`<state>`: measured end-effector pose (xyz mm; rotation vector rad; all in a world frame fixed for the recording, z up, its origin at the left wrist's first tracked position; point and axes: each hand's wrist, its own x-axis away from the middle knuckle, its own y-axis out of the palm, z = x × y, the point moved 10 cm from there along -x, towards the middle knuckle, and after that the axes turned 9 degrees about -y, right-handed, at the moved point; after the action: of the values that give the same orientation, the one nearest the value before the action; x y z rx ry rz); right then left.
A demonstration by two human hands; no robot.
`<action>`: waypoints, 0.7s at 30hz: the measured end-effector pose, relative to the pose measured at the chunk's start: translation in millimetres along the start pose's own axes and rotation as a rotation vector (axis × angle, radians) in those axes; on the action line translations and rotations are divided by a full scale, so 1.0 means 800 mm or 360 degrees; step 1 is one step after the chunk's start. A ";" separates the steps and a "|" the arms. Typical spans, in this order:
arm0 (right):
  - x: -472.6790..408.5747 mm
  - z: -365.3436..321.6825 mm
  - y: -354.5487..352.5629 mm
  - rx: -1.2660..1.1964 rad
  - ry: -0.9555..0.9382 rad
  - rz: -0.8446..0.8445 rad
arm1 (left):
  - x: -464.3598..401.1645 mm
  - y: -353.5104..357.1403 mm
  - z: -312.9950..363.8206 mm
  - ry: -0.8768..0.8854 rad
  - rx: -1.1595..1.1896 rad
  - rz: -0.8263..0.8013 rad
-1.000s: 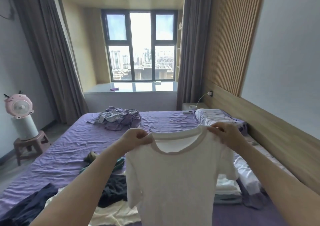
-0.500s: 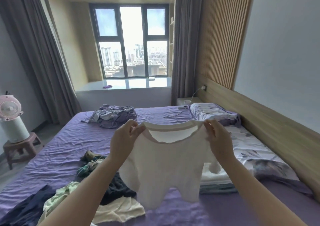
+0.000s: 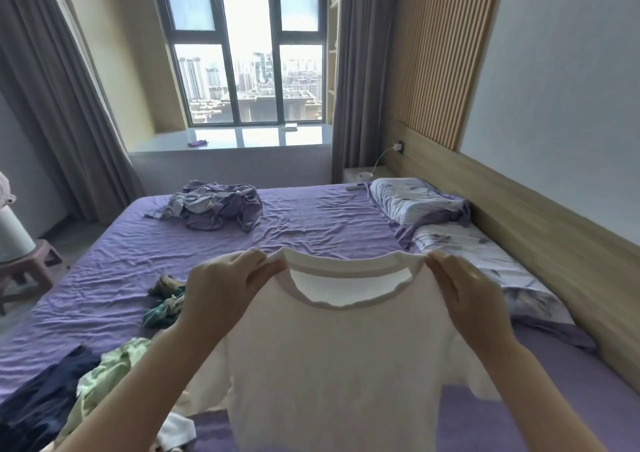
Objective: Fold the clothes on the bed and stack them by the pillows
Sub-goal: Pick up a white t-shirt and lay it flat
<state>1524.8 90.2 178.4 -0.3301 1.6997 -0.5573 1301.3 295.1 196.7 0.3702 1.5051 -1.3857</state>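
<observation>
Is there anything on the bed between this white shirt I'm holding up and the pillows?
Nothing visible. The white shirt hangs from both hands, and the purple sheet toward the pillows is bare. The shirt hides the area below it.

Two pillows, one white T-shirt

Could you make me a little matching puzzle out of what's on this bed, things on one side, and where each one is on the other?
Things
1. white T-shirt
2. purple-grey crumpled heap
3. floral pillows
4. pale green garment

Places
A. along the headboard, at the right side of the bed
B. held up by its shoulders in the left hand and right hand
C. on the near left of the bed, beside dark blue cloth
D. at the far end of the bed, near the window

Pairs: 1-B, 2-D, 3-A, 4-C
</observation>
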 end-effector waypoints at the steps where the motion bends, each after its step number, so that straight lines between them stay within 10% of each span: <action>1: -0.006 0.001 -0.004 -0.0049 -0.0022 -0.0008 | -0.005 -0.002 -0.001 -0.0039 0.0015 -0.0022; 6: -0.028 0.047 0.040 -0.0312 0.0035 -0.0274 | -0.026 0.066 -0.045 -0.0474 0.0059 -0.0571; 12: 0.082 0.130 0.268 -0.0339 0.0290 -0.1270 | 0.096 0.290 -0.093 -0.0758 0.0025 -0.1489; 21: 0.288 0.218 0.483 -0.0233 0.0418 -0.1848 | 0.292 0.514 -0.168 -0.1062 -0.0327 -0.1631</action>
<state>1680.8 266.7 -242.2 -1.4348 1.6755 -1.3505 1455.3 441.0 -246.7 -1.0466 1.2418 -1.8136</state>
